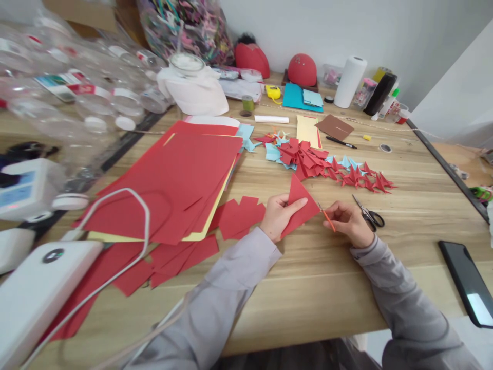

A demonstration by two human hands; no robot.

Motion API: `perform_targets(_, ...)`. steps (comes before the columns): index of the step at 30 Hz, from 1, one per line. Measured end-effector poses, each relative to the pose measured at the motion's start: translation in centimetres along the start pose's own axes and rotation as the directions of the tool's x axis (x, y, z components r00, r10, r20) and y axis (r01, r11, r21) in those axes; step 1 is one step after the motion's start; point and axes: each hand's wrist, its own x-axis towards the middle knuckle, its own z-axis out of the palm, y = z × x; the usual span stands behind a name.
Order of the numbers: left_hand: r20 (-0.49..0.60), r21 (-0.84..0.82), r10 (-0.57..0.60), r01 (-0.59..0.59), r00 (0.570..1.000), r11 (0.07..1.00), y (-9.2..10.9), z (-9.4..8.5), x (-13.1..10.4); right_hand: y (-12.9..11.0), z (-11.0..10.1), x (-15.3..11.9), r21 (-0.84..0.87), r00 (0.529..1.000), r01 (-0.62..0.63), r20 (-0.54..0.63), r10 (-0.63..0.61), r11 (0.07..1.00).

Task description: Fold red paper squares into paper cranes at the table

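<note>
My left hand point(278, 217) pinches a folded red paper triangle point(298, 203) between thumb and fingers, above the wooden table point(308, 288). Close to the triangle's right corner, my right hand point(351, 222) is closed on a small orange-handled tool point(328, 220), whose thin tip points at the paper. What kind of tool it is cannot be made out. Black-handled scissors point(372, 216) lie just right of my right hand. Beyond both hands is a pile of folded red paper pieces point(304, 158), with some light blue ones among them.
Large red sheets point(169, 180) and smaller red pieces point(241, 216) cover the left side. A white power bank point(50, 303) with a cable is at the lower left, a phone point(468, 282) at the right. Plastic bottles point(96, 97) crowd the back left; a black marker point(341, 142) lies behind the pile.
</note>
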Motion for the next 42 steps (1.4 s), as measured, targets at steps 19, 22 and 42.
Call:
perform_targets(19,0.083,0.015,-0.043,0.042,0.996,0.999,-0.05,0.09,-0.09,0.02,0.07,-0.01,-0.021,1.000,-0.024,0.020,0.025,0.999)
perform_targets(22,0.079,0.014,-0.035,0.034,0.996,0.999,-0.07,0.08,-0.08,0.13,0.02,0.01,-0.037,0.999,-0.018,0.027,0.019,0.999)
perform_targets(42,0.069,0.015,-0.059,0.058,0.996,0.998,-0.03,0.10,-0.13,0.68,-0.02,0.18,-0.043,1.000,0.014,0.019,-0.013,0.999)
